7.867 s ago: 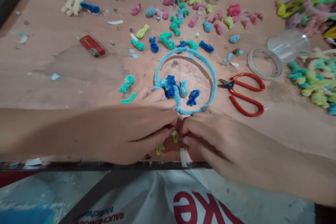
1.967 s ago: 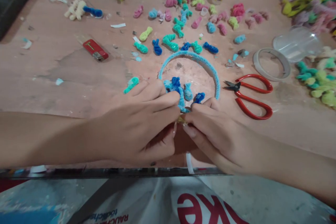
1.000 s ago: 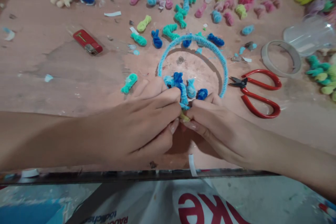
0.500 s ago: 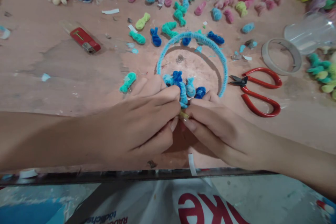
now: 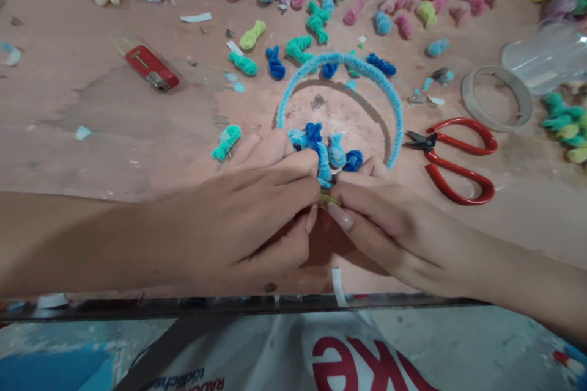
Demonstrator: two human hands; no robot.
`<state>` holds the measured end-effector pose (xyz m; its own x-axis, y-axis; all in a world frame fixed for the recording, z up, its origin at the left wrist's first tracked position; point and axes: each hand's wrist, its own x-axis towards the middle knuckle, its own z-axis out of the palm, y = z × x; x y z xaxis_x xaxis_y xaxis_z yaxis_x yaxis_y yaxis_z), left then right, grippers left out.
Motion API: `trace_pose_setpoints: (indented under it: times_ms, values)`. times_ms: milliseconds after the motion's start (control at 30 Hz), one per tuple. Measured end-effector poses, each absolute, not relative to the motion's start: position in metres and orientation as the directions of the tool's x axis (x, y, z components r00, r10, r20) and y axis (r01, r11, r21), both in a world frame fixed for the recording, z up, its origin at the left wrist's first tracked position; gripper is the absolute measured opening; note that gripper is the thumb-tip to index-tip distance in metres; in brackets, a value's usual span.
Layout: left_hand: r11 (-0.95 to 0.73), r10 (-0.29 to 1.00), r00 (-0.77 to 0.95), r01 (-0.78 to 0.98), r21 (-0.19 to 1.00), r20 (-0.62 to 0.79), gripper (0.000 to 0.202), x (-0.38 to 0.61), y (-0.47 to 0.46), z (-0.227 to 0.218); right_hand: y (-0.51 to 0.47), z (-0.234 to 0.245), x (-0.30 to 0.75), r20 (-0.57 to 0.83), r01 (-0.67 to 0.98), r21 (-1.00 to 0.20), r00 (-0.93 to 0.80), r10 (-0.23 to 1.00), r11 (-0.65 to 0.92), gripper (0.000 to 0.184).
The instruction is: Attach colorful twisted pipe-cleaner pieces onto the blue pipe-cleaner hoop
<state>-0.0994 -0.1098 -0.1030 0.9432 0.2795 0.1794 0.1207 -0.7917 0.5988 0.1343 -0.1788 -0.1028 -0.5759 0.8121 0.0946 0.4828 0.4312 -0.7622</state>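
Observation:
A light blue pipe-cleaner hoop stands tilted on the pink table, with several small blue twisted pieces fixed along its near side. My left hand and my right hand meet at the hoop's near edge, fingers pinched together. Between the fingertips shows a small yellow-green pipe-cleaner piece, held against the hoop. The hoop's near rim is hidden under my fingers.
Many small twisted pipe-cleaner pieces lie scattered beyond the hoop. Red scissors and a tape roll lie to the right, next to a clear plastic cup. A red lighter lies to the left. The table edge runs just below my hands.
Both hands have stayed pinched at the hoop's near edge, shifting slightly up the table. The yellow-green piece now sits against the hoop rather than below it.

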Motion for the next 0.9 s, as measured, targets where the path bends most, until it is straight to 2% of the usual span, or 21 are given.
trace_pose_setpoints:
  times_ms: [233, 400, 633, 767, 900]
  values:
    - [-0.755, 0.274, 0.952, 0.126, 0.644, 0.135, 0.019, -0.098, -0.11, -0.102, -0.18, -0.104, 0.138, 0.079, 0.503, -0.736, -0.6, 0.796, 0.453, 0.027]
    - [-0.784, 0.272, 0.947, 0.113, 0.611, 0.173, 0.015, -0.098, -0.11, -0.105, -0.178, -0.104, 0.142, 0.069, 0.507, -0.716, -0.633, 0.771, 0.481, 0.028]
    - [-0.799, 0.264, 0.952, 0.125, 0.588, 0.157, 0.015, -0.097, -0.109, -0.104, -0.176, -0.111, 0.146, 0.148, 0.467, -0.647, -0.698, 0.7, 0.603, 0.027]
    - [-0.765, 0.279, 0.952, 0.143, 0.627, 0.123, 0.019, -0.097, -0.11, -0.105, -0.178, -0.112, 0.147, 0.149, 0.485, -0.614, -0.704, 0.695, 0.623, 0.031]
    - [-0.727, 0.261, 0.963, 0.147, 0.67, 0.072, 0.023, -0.096, -0.109, -0.103, -0.178, -0.109, 0.146, 0.124, 0.494, -0.631, -0.697, 0.707, 0.598, 0.028]
